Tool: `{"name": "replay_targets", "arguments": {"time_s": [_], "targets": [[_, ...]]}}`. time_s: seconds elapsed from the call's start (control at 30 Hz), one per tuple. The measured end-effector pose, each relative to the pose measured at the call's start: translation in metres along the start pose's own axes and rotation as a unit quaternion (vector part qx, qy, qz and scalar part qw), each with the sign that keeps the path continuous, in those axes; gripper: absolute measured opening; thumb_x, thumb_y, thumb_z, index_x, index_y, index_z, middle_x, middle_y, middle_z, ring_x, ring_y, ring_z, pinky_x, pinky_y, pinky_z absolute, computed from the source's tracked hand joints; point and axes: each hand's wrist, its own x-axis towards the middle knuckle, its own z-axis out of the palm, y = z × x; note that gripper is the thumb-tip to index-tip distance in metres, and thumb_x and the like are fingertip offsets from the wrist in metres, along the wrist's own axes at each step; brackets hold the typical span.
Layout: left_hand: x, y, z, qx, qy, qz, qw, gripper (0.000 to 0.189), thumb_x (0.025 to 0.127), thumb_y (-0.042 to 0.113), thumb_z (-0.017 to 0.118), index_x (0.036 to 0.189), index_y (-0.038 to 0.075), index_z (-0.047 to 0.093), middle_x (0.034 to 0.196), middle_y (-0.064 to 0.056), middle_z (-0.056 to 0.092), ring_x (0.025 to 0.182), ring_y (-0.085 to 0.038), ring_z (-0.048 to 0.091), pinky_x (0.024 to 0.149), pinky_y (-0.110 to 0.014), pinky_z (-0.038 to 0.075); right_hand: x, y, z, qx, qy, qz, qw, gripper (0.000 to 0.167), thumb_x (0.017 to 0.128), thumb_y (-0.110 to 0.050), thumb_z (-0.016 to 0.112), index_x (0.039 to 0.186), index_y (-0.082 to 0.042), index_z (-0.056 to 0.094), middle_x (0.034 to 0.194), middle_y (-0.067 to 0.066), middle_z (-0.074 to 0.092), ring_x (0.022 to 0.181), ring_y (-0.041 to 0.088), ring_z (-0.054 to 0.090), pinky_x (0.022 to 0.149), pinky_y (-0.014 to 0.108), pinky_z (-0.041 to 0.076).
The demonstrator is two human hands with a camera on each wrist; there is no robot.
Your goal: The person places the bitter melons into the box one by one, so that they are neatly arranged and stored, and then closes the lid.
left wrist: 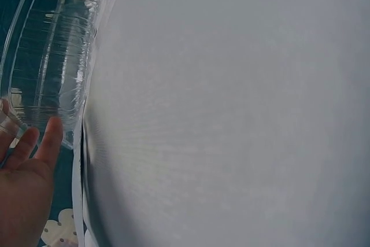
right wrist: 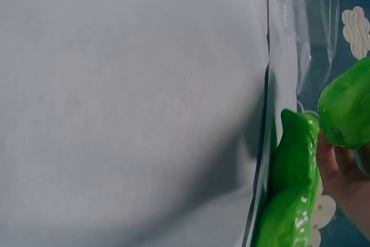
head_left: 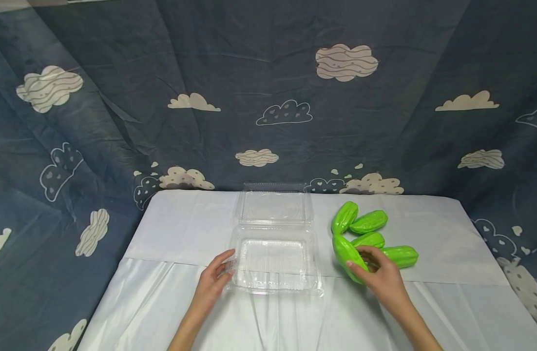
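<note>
My right hand (head_left: 380, 275) grips a glossy bright green cucumber-like vegetable (head_left: 345, 251), thumb on its near side and fingers on the far side. In the right wrist view this held vegetable (right wrist: 347, 108) stands above others of its kind. Several more green vegetables (head_left: 368, 222) lie close around it on the table's right side. A clear plastic clamshell container (head_left: 275, 287) lies unfolded at the middle, its lid (head_left: 275, 207) laid back. Fairly straight fingers of my left hand (head_left: 211, 282) touch the container's left rim; the left wrist view shows them at the clear edge (left wrist: 87, 56).
A white cloth (head_left: 185, 239) covers the table, with a seam running across it. Dark blue curtains with cloud prints (head_left: 268, 63) close off the back and both sides. The container's lid reaches the table's back edge.
</note>
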Motion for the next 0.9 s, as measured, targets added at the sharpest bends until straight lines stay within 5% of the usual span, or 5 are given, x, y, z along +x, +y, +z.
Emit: {"name": "replay_targets", "arguments": {"time_s": [0.3,0.57,0.9], "targets": [[-0.001,0.001,0.001,-0.006,-0.001,0.002,1.0,0.049,0.09,-0.011,0.055,0.138,-0.003,0.051,0.146,-0.017,0.044,0.123,-0.042,0.049,0.092,-0.026,0.049,-0.002,-0.008,0.011,0.021,0.012,-0.011,0.9996,0.054,0.086,-0.037,0.077,0.126,-0.005,0.059,0.117,0.01,0.064,0.106,0.024,0.06,0.081,0.016,0.048],[0.0,0.002,-0.001,-0.009,-0.002,-0.002,1.0,0.049,0.091,-0.005,0.058,0.139,0.002,0.052,0.146,-0.014,0.045,0.125,-0.041,0.049,0.094,-0.026,0.048,-0.004,-0.024,0.022,0.087,0.001,0.031,0.9957,0.057,0.085,-0.039,0.076,0.126,-0.004,0.058,0.115,0.015,0.064,0.097,0.025,0.064,0.074,0.023,0.055],[-0.001,0.003,0.001,-0.003,-0.002,-0.005,1.0,0.049,0.091,-0.006,0.057,0.139,0.001,0.051,0.146,-0.014,0.045,0.125,-0.041,0.049,0.094,-0.026,0.047,-0.007,-0.046,0.033,0.132,-0.007,0.026,0.9908,0.053,0.087,-0.037,0.074,0.124,-0.002,0.058,0.116,0.013,0.063,0.106,0.022,0.06,0.082,0.021,0.053]]}}
